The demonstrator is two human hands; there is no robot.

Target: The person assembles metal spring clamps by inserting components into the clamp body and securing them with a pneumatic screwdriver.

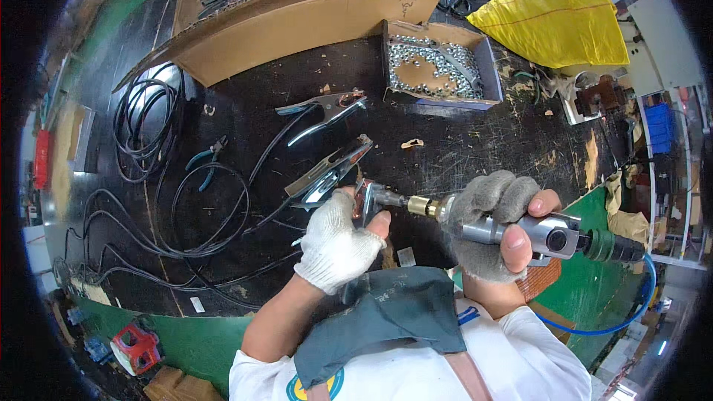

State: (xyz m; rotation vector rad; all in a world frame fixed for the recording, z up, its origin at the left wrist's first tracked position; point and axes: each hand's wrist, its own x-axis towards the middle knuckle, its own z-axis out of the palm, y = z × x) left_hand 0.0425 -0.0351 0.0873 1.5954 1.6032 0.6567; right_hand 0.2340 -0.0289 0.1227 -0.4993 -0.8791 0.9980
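My left hand (334, 245), in a white knitted glove with bare fingertips, is closed round a metal welding earth clamp (365, 199). In a grey glove, my right hand (486, 226) grips a silver air screwdriver (548, 235) lying level. Its brass-collared tip (422, 206) points left and meets the clamp, or nearly so; the exact contact is too small to tell. Just beyond my left hand lies a second earth clamp (330, 171). Farther off is a third clamp (334, 110), with a black cable running from it.
Black cables (145, 122) lie coiled at the left, near blue-handled pliers (208, 156). A box of shiny nuts (492, 93) stands at the back right, beside a yellow sack (553, 18). A cardboard box wall (312, 33) spans the back. A blue air hose (645, 304) curves at lower right.
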